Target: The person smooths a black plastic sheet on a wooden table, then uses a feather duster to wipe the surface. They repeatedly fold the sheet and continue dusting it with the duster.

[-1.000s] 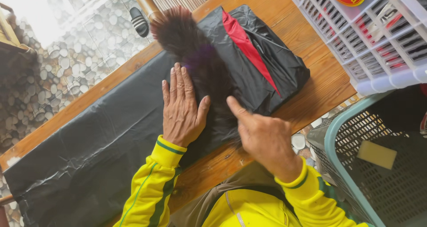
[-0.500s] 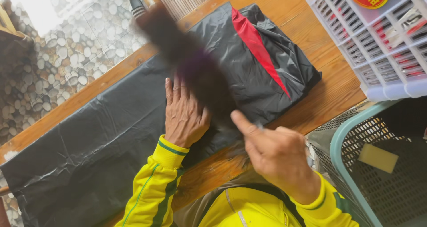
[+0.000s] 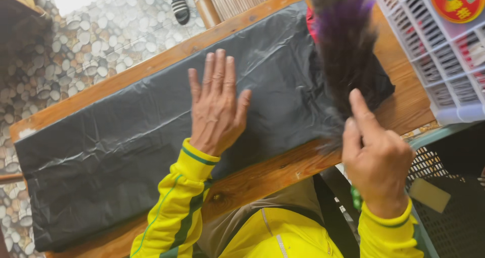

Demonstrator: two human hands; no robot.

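A long black plastic sheet (image 3: 126,152) lies over a wooden table (image 3: 262,174). My left hand (image 3: 217,104) rests flat on the sheet, fingers spread, holding nothing. My right hand (image 3: 376,159) grips the handle of a dark feather duster (image 3: 343,45) with purple streaks, index finger stretched along it. The duster's head hangs over the sheet's right end, where a black garment with a red stripe (image 3: 376,83) is mostly hidden behind the feathers. Both sleeves are yellow with green trim.
A white slatted plastic crate (image 3: 439,61) stands at the table's right end. A teal mesh basket (image 3: 444,212) sits low on the right. Pebble-pattern floor (image 3: 101,40) lies beyond the table, with a striped sandal (image 3: 179,5) and a wooden post (image 3: 202,5).
The duster has swept from the sheet's middle toward its right end. My left hand stays flat on the sheet. The view has shifted left, showing less of the garment.
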